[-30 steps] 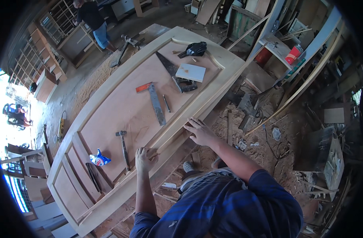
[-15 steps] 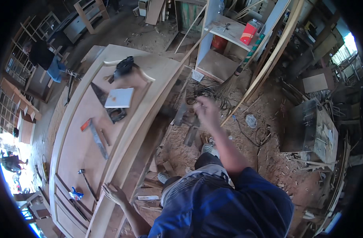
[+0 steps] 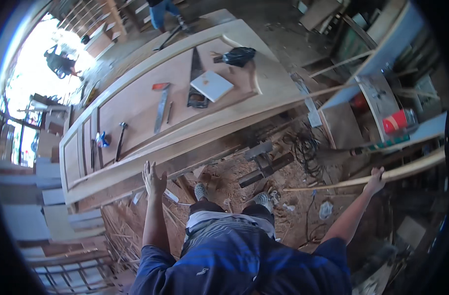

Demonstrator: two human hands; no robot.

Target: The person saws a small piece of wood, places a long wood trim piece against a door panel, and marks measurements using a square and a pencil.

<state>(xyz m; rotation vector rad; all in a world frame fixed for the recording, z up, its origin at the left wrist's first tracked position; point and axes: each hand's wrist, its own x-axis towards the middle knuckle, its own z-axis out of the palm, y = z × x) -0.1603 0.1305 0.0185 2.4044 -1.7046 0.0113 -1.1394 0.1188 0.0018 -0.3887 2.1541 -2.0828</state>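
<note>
My right hand (image 3: 375, 181) is out to the right, its fingers closed round a long pale wooden strip (image 3: 412, 165) that runs from the right rim toward the floor. My left hand (image 3: 154, 181) is raised with fingers spread, at the near edge of a large panelled wooden door (image 3: 136, 112); whether it touches the edge I cannot tell. On the door lie a hammer (image 3: 120, 141), a red-handled try square (image 3: 161, 109), a handsaw (image 3: 195, 69) partly under a white board (image 3: 212, 86), a thin tool (image 3: 170, 112) and a black plastic bag (image 3: 240, 56).
A metal clamp or vise (image 3: 265, 164) juts out below the door, near my feet. Beyond the strip stand a shelf unit (image 3: 343, 125) with a red can (image 3: 400, 121), and coiled cable (image 3: 303, 150). Shavings litter the floor. Another person (image 3: 161, 12) is at the far side.
My right hand has moved from in front of me out to the right and taken hold of the wooden strip. My left hand has come up from lying on the door's edge. The view has turned.
</note>
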